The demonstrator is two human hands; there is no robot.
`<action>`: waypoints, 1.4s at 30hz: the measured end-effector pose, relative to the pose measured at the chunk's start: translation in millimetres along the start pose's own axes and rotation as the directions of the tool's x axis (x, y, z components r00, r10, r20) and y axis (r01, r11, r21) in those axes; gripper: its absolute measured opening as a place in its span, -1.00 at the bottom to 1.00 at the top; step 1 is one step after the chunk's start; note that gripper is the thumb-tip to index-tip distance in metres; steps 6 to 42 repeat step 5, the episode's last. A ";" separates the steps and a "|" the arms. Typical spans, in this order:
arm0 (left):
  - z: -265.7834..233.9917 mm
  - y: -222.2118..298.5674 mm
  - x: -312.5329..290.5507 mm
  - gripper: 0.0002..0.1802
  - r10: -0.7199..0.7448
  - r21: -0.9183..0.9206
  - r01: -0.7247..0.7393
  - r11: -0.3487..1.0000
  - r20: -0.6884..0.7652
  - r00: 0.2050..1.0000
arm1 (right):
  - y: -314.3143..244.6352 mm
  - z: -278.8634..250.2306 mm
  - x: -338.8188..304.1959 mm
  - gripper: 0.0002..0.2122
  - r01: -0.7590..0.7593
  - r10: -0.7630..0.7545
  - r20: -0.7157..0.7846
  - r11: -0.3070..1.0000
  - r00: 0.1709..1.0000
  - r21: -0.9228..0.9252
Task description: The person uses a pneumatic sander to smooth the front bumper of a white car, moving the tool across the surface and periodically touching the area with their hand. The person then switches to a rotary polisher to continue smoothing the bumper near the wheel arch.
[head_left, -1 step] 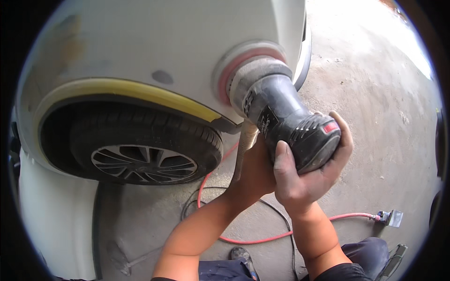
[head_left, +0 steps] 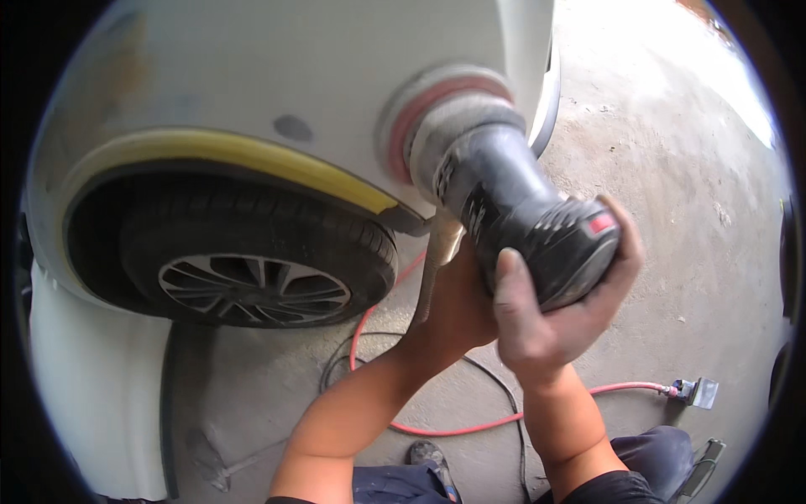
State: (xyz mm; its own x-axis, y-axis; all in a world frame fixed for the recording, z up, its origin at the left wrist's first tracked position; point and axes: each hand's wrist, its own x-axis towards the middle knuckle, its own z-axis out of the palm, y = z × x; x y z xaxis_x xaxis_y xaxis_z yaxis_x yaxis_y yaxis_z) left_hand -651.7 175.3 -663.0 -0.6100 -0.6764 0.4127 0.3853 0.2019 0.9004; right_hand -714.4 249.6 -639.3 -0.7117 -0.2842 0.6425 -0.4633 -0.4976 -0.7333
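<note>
Both my hands hold a black power sander (head_left: pixel 504 181) with a round pad (head_left: pixel 407 113) pressed against a pale car body panel (head_left: pixel 336 50). My right hand (head_left: pixel 558 328) wraps the rounded rear end, its thumb along the near side. My left hand (head_left: pixel 466 307) grips from below; its fingers are hidden behind the tool. A pale ribbed hose (head_left: pixel 432 265) hangs from the sander beside my left wrist. A yellow strip (head_left: pixel 269 164) edges the wheel arch left of the pad, and a dark grey patch (head_left: pixel 292 128) marks the panel above it.
Under the arch sits a tyre with a spoked wheel (head_left: pixel 252 290). A red air hose (head_left: pixel 470 433) and a black cable (head_left: pixel 504 391) loop over the concrete floor below my arms. A small metal-ended tool (head_left: pixel 697 391) lies at the right. A loose white panel (head_left: pixel 96 386) stands at the lower left.
The rear of the sander and my right hand have shifted slightly right. The car appears a little further left and higher. Both hands keep their hold.
</note>
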 end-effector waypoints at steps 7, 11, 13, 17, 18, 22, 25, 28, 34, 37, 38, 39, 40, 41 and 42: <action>-12.1 18.6 2.1 -0.53 0.157 0.658 -0.206 0.724 0.133 0.979 | 10.0 1.4 32.8 -0.16 0.050 -0.108 0.142 0.931 0.984 0.361; -12.1 18.6 2.1 -0.53 0.157 0.658 -0.206 0.724 0.133 0.979 | 10.0 1.4 32.8 -0.16 0.050 -0.108 0.142 0.931 0.984 0.361; -12.1 18.6 2.1 -0.53 0.157 0.658 -0.206 0.724 0.133 0.979 | 10.0 1.4 32.8 -0.16 0.050 -0.108 0.142 0.931 0.984 0.361; -12.1 18.6 2.1 -0.53 0.157 0.658 -0.206 0.724 0.133 0.979 | 10.0 1.4 32.8 -0.16 0.050 -0.108 0.142 0.931 0.984 0.361; -12.1 18.6 2.1 -0.53 0.157 0.658 -0.206 0.724 0.133 0.979 | 10.0 1.4 32.8 -0.16 0.050 -0.108 0.142 0.931 0.984 0.361; -12.1 18.6 2.1 -0.53 0.157 0.658 -0.206 0.724 0.133 0.979 | 10.0 1.4 32.8 -0.16 0.050 -0.108 0.142 0.931 0.984 0.361; -12.1 18.6 2.1 -0.53 0.157 0.658 -0.206 0.724 0.133 0.979 | 10.0 1.4 32.8 -0.16 0.050 -0.108 0.142 0.931 0.984 0.361; -12.1 18.6 2.1 -0.53 0.157 0.658 -0.206 0.724 0.133 0.979 | 10.0 1.4 32.8 -0.16 0.050 -0.108 0.142 0.931 0.984 0.361; -12.1 18.6 2.1 -0.53 0.157 0.658 -0.206 0.724 0.133 0.979 | 10.0 1.4 32.8 -0.16 0.050 -0.108 0.142 0.931 0.984 0.361; -12.1 18.6 2.1 -0.53 0.157 0.658 -0.206 0.724 0.133 0.979 | 10.0 1.4 32.8 -0.16 0.050 -0.108 0.142 0.931 0.984 0.361; -12.1 18.6 2.1 -0.53 0.157 0.658 -0.206 0.724 0.133 0.979 | 10.0 1.4 32.8 -0.16 0.050 -0.108 0.142 0.931 0.984 0.361; -12.1 18.6 2.1 -0.53 0.157 0.658 -0.206 0.724 0.133 0.979 | 10.0 1.4 32.8 -0.16 0.050 -0.108 0.142 0.931 0.984 0.361; -12.1 18.6 2.1 -0.53 0.157 0.658 -0.206 0.724 0.133 0.979 | 10.0 1.4 32.8 -0.16 0.050 -0.108 0.142 0.931 0.984 0.361; -12.1 18.6 2.1 -0.53 0.157 0.658 -0.206 0.724 0.133 0.979 | 10.0 1.4 32.8 -0.16 0.050 -0.108 0.142 0.931 0.984 0.361; -12.1 18.6 2.1 -0.53 0.157 0.658 -0.206 0.724 0.133 0.979 | 10.0 1.4 32.8 -0.16 0.050 -0.108 0.142 0.931 0.984 0.361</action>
